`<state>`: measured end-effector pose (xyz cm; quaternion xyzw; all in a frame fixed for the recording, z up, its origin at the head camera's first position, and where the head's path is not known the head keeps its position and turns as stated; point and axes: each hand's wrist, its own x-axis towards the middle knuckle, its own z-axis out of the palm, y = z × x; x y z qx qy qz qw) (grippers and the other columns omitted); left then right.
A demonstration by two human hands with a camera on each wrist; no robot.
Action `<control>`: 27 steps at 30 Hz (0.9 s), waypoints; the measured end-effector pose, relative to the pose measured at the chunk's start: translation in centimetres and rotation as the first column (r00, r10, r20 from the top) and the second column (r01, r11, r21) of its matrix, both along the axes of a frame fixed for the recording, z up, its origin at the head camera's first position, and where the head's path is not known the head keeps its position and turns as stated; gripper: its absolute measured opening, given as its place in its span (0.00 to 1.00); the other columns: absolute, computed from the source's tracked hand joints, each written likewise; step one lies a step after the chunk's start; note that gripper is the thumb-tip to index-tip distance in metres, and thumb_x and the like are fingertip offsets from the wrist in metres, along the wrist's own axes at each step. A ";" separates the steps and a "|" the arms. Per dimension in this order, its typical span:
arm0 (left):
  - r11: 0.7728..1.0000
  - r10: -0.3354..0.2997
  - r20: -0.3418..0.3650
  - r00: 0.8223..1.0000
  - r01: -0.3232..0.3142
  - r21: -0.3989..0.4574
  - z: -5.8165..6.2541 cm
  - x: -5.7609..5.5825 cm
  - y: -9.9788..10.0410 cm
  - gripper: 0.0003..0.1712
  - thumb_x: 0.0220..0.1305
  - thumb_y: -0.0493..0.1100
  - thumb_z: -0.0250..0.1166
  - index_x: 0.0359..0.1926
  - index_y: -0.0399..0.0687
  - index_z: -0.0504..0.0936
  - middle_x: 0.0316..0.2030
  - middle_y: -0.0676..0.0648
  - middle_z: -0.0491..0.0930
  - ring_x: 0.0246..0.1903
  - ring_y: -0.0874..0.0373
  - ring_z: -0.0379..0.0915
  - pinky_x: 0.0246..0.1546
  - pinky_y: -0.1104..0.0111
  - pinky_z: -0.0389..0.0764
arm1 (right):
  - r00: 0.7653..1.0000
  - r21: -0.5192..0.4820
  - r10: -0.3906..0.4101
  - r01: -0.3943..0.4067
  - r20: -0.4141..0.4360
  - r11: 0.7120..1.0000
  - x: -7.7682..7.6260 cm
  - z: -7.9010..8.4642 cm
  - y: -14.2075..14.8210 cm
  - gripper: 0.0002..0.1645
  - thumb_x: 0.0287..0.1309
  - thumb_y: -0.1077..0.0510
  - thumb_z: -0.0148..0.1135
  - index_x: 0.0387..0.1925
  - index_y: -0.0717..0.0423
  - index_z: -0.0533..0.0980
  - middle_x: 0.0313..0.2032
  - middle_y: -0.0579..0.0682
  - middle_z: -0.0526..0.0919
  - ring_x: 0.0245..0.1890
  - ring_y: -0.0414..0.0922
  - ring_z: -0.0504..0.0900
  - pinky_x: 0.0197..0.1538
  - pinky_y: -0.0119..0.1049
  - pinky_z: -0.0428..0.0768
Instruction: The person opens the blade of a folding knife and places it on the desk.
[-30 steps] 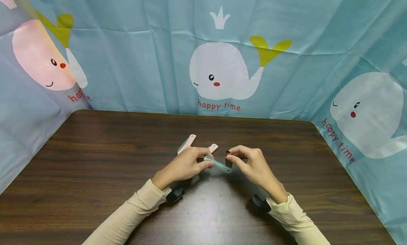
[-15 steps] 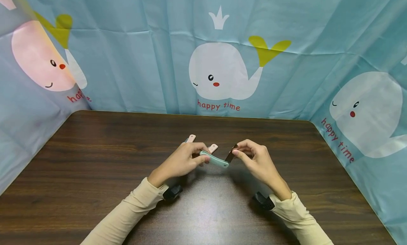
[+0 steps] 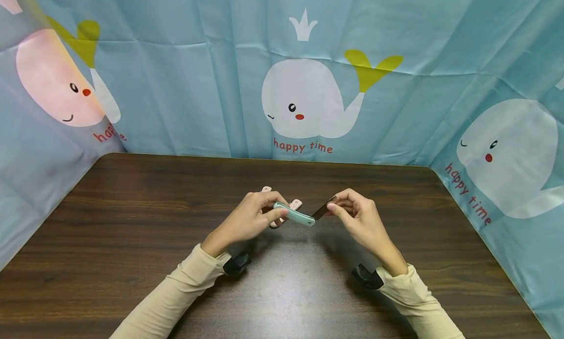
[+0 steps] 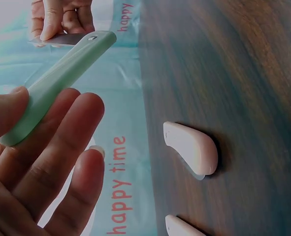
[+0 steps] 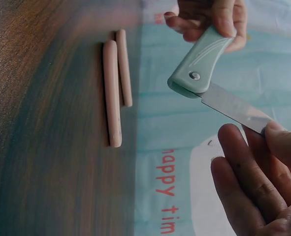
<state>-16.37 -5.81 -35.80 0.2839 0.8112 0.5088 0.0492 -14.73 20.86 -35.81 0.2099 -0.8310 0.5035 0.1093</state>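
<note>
A folding knife with a mint green handle (image 3: 299, 217) is held up over the table between both hands. My left hand (image 3: 248, 219) pinches the handle's far end between thumb and fingers. With thumb and forefinger, my right hand (image 3: 361, 219) pinches the blade (image 5: 234, 106) toward its tip, which the fingers hide. The blade stands swung out of the handle at a wide angle, and a round rivet (image 5: 194, 75) shows at the pivot. Behind the left hand lie two pink folding knives, one (image 3: 296, 204) closer to the green knife and another (image 3: 266, 189) mostly covered by that hand.
Under everything is a dark wood-grain table (image 3: 132, 231). A light blue curtain (image 3: 185, 84) printed with whales hangs along its back and sides. In the right wrist view the pink knives (image 5: 112, 93) lie side by side on the tabletop.
The right hand has moved up and to the right, swinging the blade from nearly upright to a wider angle. My left hand has shifted slightly up and left with the handle.
</note>
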 end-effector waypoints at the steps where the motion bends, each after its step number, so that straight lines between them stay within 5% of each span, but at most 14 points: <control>1: 1.000 0.003 0.001 1.000 -0.003 0.004 0.0 0.0 0.0 0.03 0.67 0.39 0.65 0.38 0.45 0.84 0.28 0.40 0.86 0.28 0.45 0.85 0.29 0.66 0.82 | 1.000 0.000 -0.005 0.005 -0.001 1.000 0.0 0.0 0.0 0.04 0.61 0.67 0.65 0.37 0.63 0.77 0.29 0.58 0.87 0.29 0.31 0.86 0.30 0.30 0.81; 6: 0.999 0.033 -0.029 0.999 -0.033 0.003 0.2 -0.1 -0.2 0.03 0.67 0.39 0.64 0.39 0.47 0.85 0.30 0.44 0.86 0.27 0.51 0.84 0.25 0.71 0.76 | 0.999 -0.011 -0.039 0.039 -0.016 0.999 0.0 0.1 0.1 0.04 0.61 0.67 0.65 0.36 0.63 0.77 0.29 0.61 0.86 0.29 0.30 0.84 0.31 0.27 0.78; 12: 0.999 0.049 -0.039 0.998 -0.049 0.019 0.3 -0.2 -0.4 0.05 0.68 0.38 0.63 0.41 0.48 0.85 0.27 0.47 0.86 0.28 0.46 0.83 0.23 0.73 0.69 | 0.997 -0.021 -0.066 0.065 -0.030 0.998 -0.1 0.2 0.3 0.03 0.61 0.67 0.65 0.36 0.62 0.78 0.29 0.60 0.85 0.28 0.30 0.82 0.32 0.26 0.77; 21: 0.995 0.072 -0.033 0.997 -0.070 0.071 0.3 -0.3 -0.5 0.05 0.69 0.39 0.62 0.42 0.49 0.85 0.29 0.46 0.87 0.30 0.44 0.84 0.23 0.73 0.69 | 0.998 -0.055 -0.066 0.064 -0.020 0.996 -0.3 0.2 0.6 0.02 0.61 0.67 0.65 0.36 0.62 0.79 0.27 0.34 0.84 0.27 0.31 0.81 0.29 0.27 0.75; 27: 0.992 0.102 -0.051 0.993 -0.097 0.081 0.5 -0.2 -0.5 0.06 0.70 0.41 0.62 0.43 0.50 0.84 0.29 0.49 0.86 0.26 0.56 0.81 0.23 0.72 0.68 | 0.998 -0.066 -0.062 0.061 -0.016 0.996 -0.3 0.3 0.8 0.02 0.60 0.68 0.65 0.36 0.61 0.80 0.29 0.56 0.87 0.27 0.31 0.81 0.28 0.27 0.75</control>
